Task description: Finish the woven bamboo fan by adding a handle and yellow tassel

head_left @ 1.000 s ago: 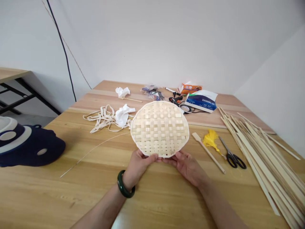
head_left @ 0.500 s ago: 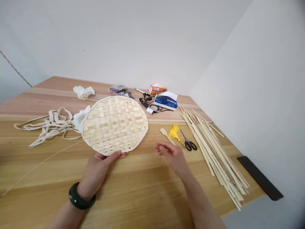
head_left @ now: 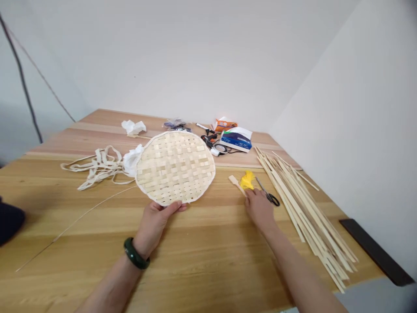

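- The left hand [head_left: 158,216] pinches the near rim of a round woven mat [head_left: 176,167], thumb on top.
- The mat is made of flat, pale bamboo strips in a checker weave with a white bound edge, and it is held tilted over the middle of the wood-grain counter [head_left: 211,243].
- The right hand [head_left: 259,208] lies palm down, fingertips at a flat wooden stick [head_left: 235,181]; I cannot tell whether it grips.
- Just beside it are a fluffy yellow tassel [head_left: 247,180], black-handled scissors [head_left: 270,196] and long bamboo slats [head_left: 302,204].
- The print on the blue and white box [head_left: 237,140] is too small to read.
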`<state>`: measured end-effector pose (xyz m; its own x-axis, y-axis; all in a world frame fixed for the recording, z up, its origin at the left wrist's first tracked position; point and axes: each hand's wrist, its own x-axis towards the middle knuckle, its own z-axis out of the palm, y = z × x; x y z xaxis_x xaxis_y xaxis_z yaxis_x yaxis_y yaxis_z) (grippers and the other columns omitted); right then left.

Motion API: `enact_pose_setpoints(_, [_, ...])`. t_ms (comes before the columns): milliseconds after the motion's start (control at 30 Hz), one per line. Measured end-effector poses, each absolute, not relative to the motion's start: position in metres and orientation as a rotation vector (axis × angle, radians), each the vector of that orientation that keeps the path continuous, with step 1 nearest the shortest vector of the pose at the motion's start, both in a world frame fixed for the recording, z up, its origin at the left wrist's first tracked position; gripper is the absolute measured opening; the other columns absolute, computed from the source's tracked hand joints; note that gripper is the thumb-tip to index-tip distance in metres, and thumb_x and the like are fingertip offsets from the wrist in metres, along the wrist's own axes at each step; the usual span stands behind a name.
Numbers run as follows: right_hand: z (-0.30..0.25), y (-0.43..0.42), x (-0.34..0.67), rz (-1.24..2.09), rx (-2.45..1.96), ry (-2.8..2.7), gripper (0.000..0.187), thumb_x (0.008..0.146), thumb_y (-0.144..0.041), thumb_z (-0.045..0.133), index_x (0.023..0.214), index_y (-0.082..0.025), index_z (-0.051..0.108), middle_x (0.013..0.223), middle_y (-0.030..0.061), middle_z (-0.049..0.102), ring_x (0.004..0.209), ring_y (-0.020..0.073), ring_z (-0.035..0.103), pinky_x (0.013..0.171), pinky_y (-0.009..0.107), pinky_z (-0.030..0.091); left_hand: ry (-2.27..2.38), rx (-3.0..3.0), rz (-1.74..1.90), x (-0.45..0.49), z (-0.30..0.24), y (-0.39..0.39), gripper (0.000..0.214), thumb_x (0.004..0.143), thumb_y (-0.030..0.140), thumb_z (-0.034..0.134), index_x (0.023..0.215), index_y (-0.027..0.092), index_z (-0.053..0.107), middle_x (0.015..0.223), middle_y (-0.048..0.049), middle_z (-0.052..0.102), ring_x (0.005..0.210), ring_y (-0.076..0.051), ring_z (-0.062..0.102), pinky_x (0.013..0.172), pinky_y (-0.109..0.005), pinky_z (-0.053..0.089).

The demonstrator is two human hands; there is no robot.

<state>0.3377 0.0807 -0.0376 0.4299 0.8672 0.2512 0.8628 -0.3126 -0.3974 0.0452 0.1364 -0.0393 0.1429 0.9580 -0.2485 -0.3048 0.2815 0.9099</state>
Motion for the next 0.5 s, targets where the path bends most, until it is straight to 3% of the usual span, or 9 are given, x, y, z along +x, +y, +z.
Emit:
enact_pose_setpoints(167, [-0.033, 0.074, 0.319, 0.093, -2.111, -1.374, 0.010, 0.081, -0.023, 0.052, 0.087, -0.019, 0.058, 0.091, 0.0111, 0.064, 0.078, 0.0235, 0.061, 0.071, 0.038, 0.050, 0.927, 0.718, 1.131, 0.045, -0.035, 0.138, 0.029, 0.056, 0.028, 0.087, 0.079, 0.013, 0.076, 0.082, -0.0067, 0.078, 0.070, -0.018, 0.071, 0.076, -0.033, 0.060])
enact_pose_setpoints(267, [-0.029, 0.056, 0.284, 0.770, -1.742, -1.223, 0.023, 0.086, -0.043, 0.054, 0.095, -0.022, 0.053, 0.074, 0.0025, 0.063, 0.051, 0.0160, 0.056, 0.048, 0.031, 0.049, 0.892, 0.638, 1.157, 0.043, -0.031, 0.142, 0.025, 0.056, 0.024, 0.087, 0.076, 0.013, 0.076, 0.079, -0.0059, 0.077, 0.068, -0.016, 0.069, 0.074, -0.030, 0.059])
enact_pose_setpoints(333, [-0.027, 0.046, 0.253, 1.214, -1.544, -1.085, 0.028, 0.083, -0.048, 0.062, 0.092, -0.023, 0.051, 0.071, 0.0001, 0.062, 0.050, 0.0158, 0.059, 0.039, 0.026, 0.045, 0.882, 0.595, 1.178, 0.042, -0.030, 0.145, 0.024, 0.056, 0.022, 0.087, 0.075, 0.013, 0.075, 0.077, -0.0046, 0.076, 0.068, -0.015, 0.068, 0.071, -0.028, 0.059])
enact_pose_setpoints(400, [-0.027, 0.041, 0.225, 1.451, -1.427, -1.014, 0.030, 0.082, -0.047, 0.065, 0.092, -0.023, 0.051, 0.074, -0.0010, 0.061, 0.049, 0.0137, 0.059, 0.035, 0.022, 0.040, 0.880, 0.561, 1.199, 0.040, -0.030, 0.146, 0.024, 0.055, 0.021, 0.087, 0.074, 0.014, 0.075, 0.077, -0.0035, 0.076, 0.068, -0.014, 0.067, 0.070, -0.026, 0.058])
enact_pose_setpoints(500, [-0.032, 0.044, 0.202, 1.532, -1.382, -0.992, 0.042, 0.084, -0.045, 0.064, 0.117, -0.023, 0.050, 0.072, -0.0028, 0.061, 0.041, 0.0068, 0.047, 0.036, 0.019, 0.032, 0.891, 0.545, 1.213, 0.038, -0.030, 0.148, 0.023, 0.056, 0.022, 0.086, 0.075, 0.014, 0.076, 0.079, -0.0036, 0.076, 0.070, -0.014, 0.067, 0.070, -0.025, 0.058])
